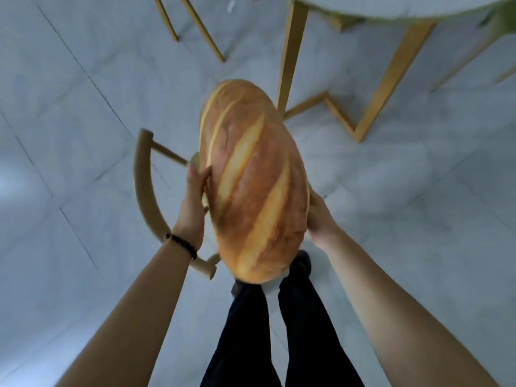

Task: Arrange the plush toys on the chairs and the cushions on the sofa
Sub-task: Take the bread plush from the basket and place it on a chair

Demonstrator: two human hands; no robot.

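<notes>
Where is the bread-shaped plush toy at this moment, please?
In the head view, the bread-shaped plush toy is at the centre, held between the left hand and right hand, above the curved-back chair.

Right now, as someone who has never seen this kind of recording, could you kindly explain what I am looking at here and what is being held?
There is no machine here: a person wears a wide-angle camera on the head, looking forward and down, so you see their own arms and dark trouser legs from above. There is one picture, from that head camera.

The left hand, with a dark bead bracelet on its wrist, and the right hand hold a large plush toy shaped like a loaf of bread between them, one hand on each side.

Beneath it is a chair with a curved wooden backrest; its seat is mostly hidden by the loaf. The floor is pale marble-look tile. At the top edge is a round table on golden legs.
</notes>
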